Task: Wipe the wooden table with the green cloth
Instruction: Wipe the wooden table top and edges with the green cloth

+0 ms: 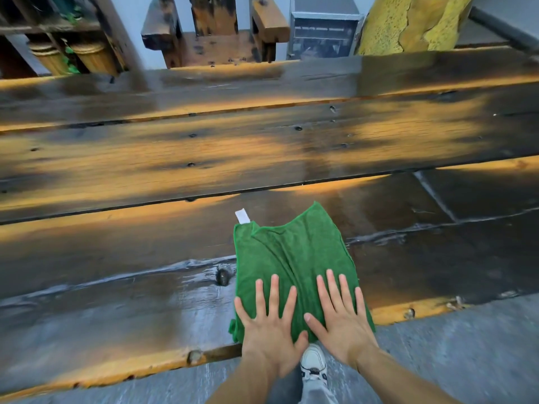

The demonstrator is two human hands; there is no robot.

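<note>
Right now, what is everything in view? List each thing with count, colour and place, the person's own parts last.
wooden table: one, dark brown planks with orange worn edges, fills the middle of the view.
green cloth: one, green, flat on the table's near edge.
white tag: one, at the cloth's far left corner.
wooden chair: one, dark brown, beyond the table's far edge.
grey box: one, right of the chair.
yellow rough column: one, far right.
wooden shelf: one, far left.
floor: grey.
shoe: one, white, below the table edge.
left hand: flat on the cloth, fingers spread.
right hand: flat on the cloth.
</note>
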